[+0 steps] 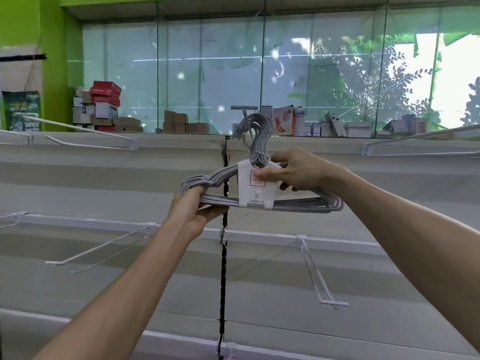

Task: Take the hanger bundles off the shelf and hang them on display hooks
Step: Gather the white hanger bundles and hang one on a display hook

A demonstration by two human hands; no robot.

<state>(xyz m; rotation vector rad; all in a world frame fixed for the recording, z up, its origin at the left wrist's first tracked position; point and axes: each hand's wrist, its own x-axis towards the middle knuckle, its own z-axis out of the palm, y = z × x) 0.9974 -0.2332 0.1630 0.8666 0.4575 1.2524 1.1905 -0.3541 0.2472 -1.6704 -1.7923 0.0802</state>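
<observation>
Shop display wall (104, 178) under a window, bare display hooks around me.
My left hand (193, 211) grips the hanger bundle's (262, 196) left end, my right hand (293, 172) pinches its label; long axis level, hanger hooks up, nearest display hook (315, 271) below right.

White label (255, 184) reads "10"; green poster (22, 110) reads "WHY NOT".

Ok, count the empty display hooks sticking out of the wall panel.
4 fully in view: upper-left hook, upper-right hook, middle-left hook and middle-right hook. Another seems cut off at the left edge, and the hanger bundle may hide more.
</observation>
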